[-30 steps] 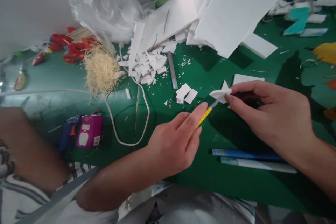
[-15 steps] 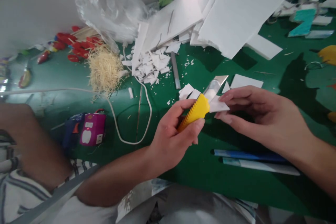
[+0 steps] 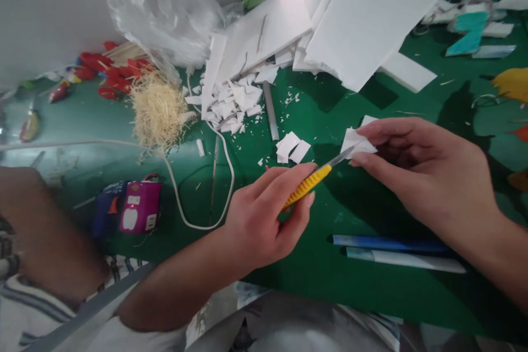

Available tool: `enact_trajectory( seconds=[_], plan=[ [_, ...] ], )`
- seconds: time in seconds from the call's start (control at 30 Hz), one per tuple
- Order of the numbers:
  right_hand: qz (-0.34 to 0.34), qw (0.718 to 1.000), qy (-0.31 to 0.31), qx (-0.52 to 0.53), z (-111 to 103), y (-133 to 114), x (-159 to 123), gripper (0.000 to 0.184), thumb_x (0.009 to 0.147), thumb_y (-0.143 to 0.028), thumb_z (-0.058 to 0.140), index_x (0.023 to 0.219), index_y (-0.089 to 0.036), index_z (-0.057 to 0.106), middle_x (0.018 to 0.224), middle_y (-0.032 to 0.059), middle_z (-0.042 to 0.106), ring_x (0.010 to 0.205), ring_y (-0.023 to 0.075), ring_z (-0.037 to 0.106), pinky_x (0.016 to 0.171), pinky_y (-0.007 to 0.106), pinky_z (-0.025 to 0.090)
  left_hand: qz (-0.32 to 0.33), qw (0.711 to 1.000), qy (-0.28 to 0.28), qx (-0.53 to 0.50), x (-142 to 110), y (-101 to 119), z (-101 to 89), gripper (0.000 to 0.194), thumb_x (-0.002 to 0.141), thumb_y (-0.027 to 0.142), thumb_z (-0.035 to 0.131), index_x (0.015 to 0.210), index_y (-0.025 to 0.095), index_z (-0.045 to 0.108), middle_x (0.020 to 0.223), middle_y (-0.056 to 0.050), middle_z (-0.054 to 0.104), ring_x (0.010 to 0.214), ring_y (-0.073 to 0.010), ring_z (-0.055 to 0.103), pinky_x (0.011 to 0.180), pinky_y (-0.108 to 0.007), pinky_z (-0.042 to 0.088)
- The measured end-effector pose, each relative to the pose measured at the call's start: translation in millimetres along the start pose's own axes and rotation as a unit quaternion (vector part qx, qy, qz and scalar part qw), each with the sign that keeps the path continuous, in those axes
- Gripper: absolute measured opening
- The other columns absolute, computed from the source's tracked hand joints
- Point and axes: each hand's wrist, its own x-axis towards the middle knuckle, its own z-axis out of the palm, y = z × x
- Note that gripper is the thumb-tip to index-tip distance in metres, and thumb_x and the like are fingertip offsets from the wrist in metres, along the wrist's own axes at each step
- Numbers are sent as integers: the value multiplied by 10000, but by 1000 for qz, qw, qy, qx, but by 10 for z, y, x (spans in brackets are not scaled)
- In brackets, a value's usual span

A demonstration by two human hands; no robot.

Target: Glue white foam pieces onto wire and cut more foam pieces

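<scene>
My left hand point(image 3: 268, 217) is closed round a yellow utility knife point(image 3: 307, 187), its blade slanting up to the right. A small white foam piece point(image 3: 358, 143) is pinched between the thumb and fingers of my right hand point(image 3: 429, 170). The blade's tip lies against this piece; whether it cuts in, I cannot tell. Under the right fingers, another white piece point(image 3: 368, 120) is partly hidden. Small cut white pieces point(image 3: 293, 148) lie on the green table point(image 3: 297, 275) beyond the knife.
Large white sheets point(image 3: 367, 27) stand at the back beside a heap of white scraps point(image 3: 235, 102) and a grey stick point(image 3: 270, 111). Straw-like shavings point(image 3: 159, 107), a white cable point(image 3: 177, 192) and a purple box point(image 3: 140, 206) lie left. Blue strips point(image 3: 388, 243) lie in front. Another person's arm point(image 3: 49, 231) rests at left.
The knife has turned from showing its broad side to edge-on, and its blade has come down onto the white piece. My right hand has shifted slightly right with that piece.
</scene>
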Motion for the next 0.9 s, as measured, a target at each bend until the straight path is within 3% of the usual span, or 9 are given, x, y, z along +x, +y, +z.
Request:
enact_trajectory(
  seconds=[0.1,0.23,0.4,0.57,0.77,0.9],
  plan=[
    [-6,1000,7,-21,-3,20,8,246,767,-314,809,1012,-293,796,897,-20,785,751,164,728,663,292,615,52,994,-24,97,5,-44,9,261,1011,151,603,1260,104,666,1093,-59,795,933,-121,769,822,-192,605],
    [1,999,-6,-35,-7,20,8,190,806,-328,781,990,-288,806,957,-13,808,767,160,743,730,300,635,83,984,-33,154,10,-66,24,280,1034,174,580,1298,117,655,1060,-47,801,864,-134,775,700,-239,593],
    [-3,999,-10,-48,-6,-4,27,203,792,-286,759,986,-292,820,945,-11,808,702,135,714,687,277,619,96,982,-39,156,4,-57,34,324,1039,145,567,1361,136,610,1052,-26,806,854,-108,769,658,-221,559],
    [-9,998,-23,-53,-14,-42,38,219,777,-266,726,966,-297,832,795,-26,763,571,104,613,605,267,580,103,982,-56,150,-8,-48,59,329,1053,143,541,1379,138,586,1045,-34,802,819,-105,763,639,-223,558],
    [-48,992,-40,-110,-51,-20,18,207,863,-303,687,1008,-336,833,920,-3,782,673,127,654,602,275,546,96,981,-63,157,-7,-60,64,325,1066,157,527,1388,140,573,1026,-28,794,797,-100,757,627,-212,560],
    [-48,991,-28,-123,-55,37,24,263,861,-311,716,1106,-334,809,821,-18,746,644,125,651,618,281,559,95,980,-68,163,-7,-63,56,339,1069,164,521,1406,142,554,1012,-20,790,788,-96,750,636,-203,570]
  ],
)
